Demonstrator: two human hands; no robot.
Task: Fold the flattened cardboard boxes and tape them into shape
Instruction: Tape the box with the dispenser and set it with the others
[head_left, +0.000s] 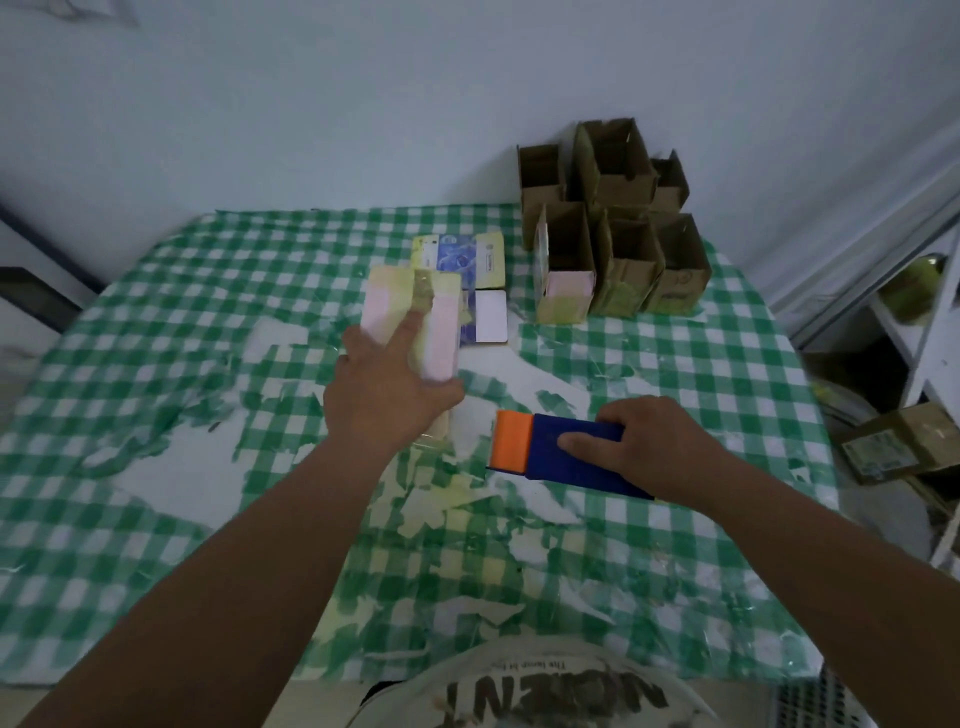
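The desk (675, 364) is covered by a green checked cloth (156, 312), much torn. A group of folded boxes (613, 223) is seen at the far right corner, open side up. One taped box (441, 322) is held on the desk by the left hand (387, 387), fingers closed around it. A blue and orange tape dispenser (545, 449) is gripped by the right hand (657, 441), just beside the box.
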